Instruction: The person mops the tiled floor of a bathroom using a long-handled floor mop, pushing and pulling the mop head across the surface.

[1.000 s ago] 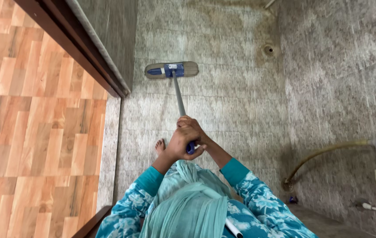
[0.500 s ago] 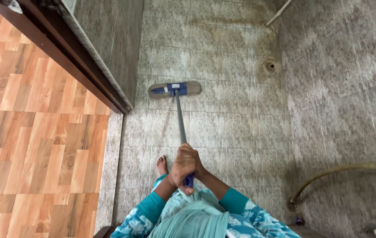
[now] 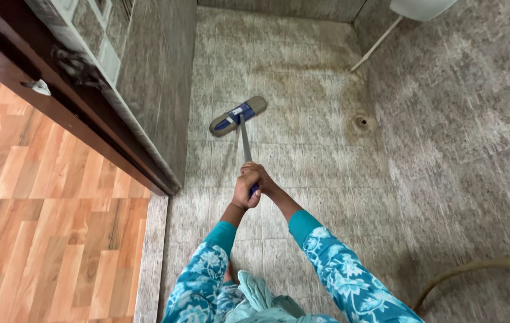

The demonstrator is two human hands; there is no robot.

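A flat mop with a grey pad and blue plate, its head (image 3: 238,116) resting tilted on the grey tiled floor, has a thin grey handle (image 3: 245,145) with a blue grip. My left hand (image 3: 245,191) and my right hand (image 3: 260,177) are both wrapped around the top of that handle, one over the other, arms stretched forward in blue flowered sleeves. The mop head lies just right of the grey wall by the door.
A dark wooden door frame (image 3: 81,128) and wood-look flooring (image 3: 39,239) are on the left. A floor drain (image 3: 361,122) sits in the tiles to the right. A yellowish hose (image 3: 470,269) curves at bottom right, and a white fixture with a pipe (image 3: 381,39) is at top right.
The mop has been pushed forward, arms extending away from my body, and its head has turned to a tilt. The view has lifted, so my foot is out of sight.
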